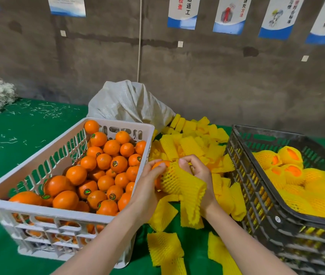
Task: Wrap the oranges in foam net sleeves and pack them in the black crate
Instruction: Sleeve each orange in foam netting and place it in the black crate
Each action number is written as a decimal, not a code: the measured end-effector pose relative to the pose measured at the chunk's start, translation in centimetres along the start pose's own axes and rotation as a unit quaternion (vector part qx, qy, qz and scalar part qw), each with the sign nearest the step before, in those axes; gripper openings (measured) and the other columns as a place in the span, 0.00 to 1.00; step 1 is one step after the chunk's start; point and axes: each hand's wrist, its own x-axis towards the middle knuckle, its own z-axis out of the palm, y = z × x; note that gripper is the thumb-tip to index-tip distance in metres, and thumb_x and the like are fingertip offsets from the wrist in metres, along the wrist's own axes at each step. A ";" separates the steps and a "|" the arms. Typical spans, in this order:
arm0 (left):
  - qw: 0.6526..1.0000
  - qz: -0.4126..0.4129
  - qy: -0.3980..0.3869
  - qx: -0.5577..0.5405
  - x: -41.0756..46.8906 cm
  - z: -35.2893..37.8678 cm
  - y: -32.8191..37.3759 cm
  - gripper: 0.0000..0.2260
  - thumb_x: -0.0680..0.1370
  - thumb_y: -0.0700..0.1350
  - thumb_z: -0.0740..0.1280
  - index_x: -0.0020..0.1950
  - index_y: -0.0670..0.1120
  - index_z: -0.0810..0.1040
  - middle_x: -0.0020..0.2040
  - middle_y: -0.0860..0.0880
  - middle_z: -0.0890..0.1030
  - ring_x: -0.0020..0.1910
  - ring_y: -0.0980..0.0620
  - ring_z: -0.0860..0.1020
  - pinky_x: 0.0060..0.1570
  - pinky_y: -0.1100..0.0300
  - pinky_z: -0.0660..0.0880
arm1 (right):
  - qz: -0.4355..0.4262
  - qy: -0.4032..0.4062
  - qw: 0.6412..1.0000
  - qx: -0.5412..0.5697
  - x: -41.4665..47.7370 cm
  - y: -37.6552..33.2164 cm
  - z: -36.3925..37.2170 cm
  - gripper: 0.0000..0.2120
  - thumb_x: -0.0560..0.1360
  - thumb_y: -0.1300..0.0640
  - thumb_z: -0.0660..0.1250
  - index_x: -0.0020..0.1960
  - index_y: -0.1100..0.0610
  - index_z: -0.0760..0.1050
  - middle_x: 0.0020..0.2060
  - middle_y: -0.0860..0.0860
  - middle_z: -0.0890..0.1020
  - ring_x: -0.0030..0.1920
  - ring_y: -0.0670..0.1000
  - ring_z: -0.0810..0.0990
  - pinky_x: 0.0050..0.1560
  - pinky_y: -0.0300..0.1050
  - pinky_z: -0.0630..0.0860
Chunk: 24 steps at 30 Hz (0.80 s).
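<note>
Left hand (pixel 147 183) grips an orange (pixel 160 164), right hand (pixel 199 171) pinches its half-on foam net sleeve (pixel 183 185); three-o'clock black crate (pixel 243 171) holds few, many oranges (pixel 104 161) unwrapped.

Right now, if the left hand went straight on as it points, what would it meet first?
The left hand, holding the orange, would probably meet the loose foam sleeves behind; depth is unclear.

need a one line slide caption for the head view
Left hand grips an orange; right hand holds a yellow foam sleeve partly over it.
</note>
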 end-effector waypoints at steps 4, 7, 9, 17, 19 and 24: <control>0.994 0.028 -0.065 0.089 -0.2 -0.4 -0.1 0.30 0.63 0.49 0.74 0.64 0.52 0.71 0.58 0.46 0.77 0.52 0.47 0.81 0.47 0.51 0.80 | 0.012 0.034 0.999 -0.025 -0.3 0.3 -0.3 0.13 0.75 0.45 0.61 0.39 0.53 0.73 0.32 0.47 0.78 0.36 0.50 0.76 0.37 0.58 0.75; 0.991 0.082 -0.015 0.101 0.0 0.4 -0.7 0.28 0.64 0.51 0.73 0.63 0.57 0.71 0.59 0.49 0.76 0.53 0.49 0.80 0.46 0.54 0.79 | 0.020 0.079 0.996 -0.044 -0.9 0.5 -0.1 0.12 0.76 0.43 0.59 0.39 0.49 0.71 0.32 0.42 0.78 0.34 0.41 0.75 0.36 0.50 0.75; 0.991 0.108 0.012 0.072 0.1 1.6 -1.4 0.24 0.66 0.54 0.70 0.61 0.58 0.71 0.57 0.51 0.77 0.50 0.54 0.80 0.42 0.60 0.77 | 0.016 0.125 0.990 -0.058 -1.2 0.3 0.4 0.09 0.76 0.45 0.58 0.39 0.46 0.69 0.30 0.40 0.78 0.33 0.37 0.75 0.30 0.37 0.71; 0.967 0.172 0.087 0.167 1.9 3.2 -2.1 0.14 0.79 0.54 0.59 0.56 0.47 0.76 0.47 0.56 0.77 0.50 0.56 0.75 0.40 0.78 0.69 | -0.064 0.139 0.980 -0.129 -2.2 0.5 0.7 0.13 0.78 0.43 0.57 0.47 0.51 0.72 0.33 0.38 0.74 0.34 0.41 0.73 0.35 0.44 0.70; 0.981 0.153 0.056 0.106 1.9 3.0 -2.2 0.19 0.74 0.58 0.62 0.51 0.44 0.79 0.44 0.50 0.81 0.46 0.55 0.79 0.45 0.70 0.74 | -0.061 0.127 0.984 -0.113 -1.8 0.4 -0.1 0.08 0.78 0.47 0.60 0.45 0.51 0.72 0.33 0.40 0.75 0.34 0.39 0.73 0.36 0.42 0.70; 0.997 0.056 -0.049 0.026 2.3 2.6 -2.1 0.23 0.67 0.65 0.66 0.44 0.47 0.84 0.42 0.45 0.84 0.44 0.47 0.82 0.48 0.51 0.75 | -0.016 0.091 0.994 -0.051 -0.3 -0.1 -2.1 0.08 0.77 0.55 0.64 0.40 0.53 0.74 0.31 0.44 0.76 0.34 0.40 0.72 0.36 0.39 0.69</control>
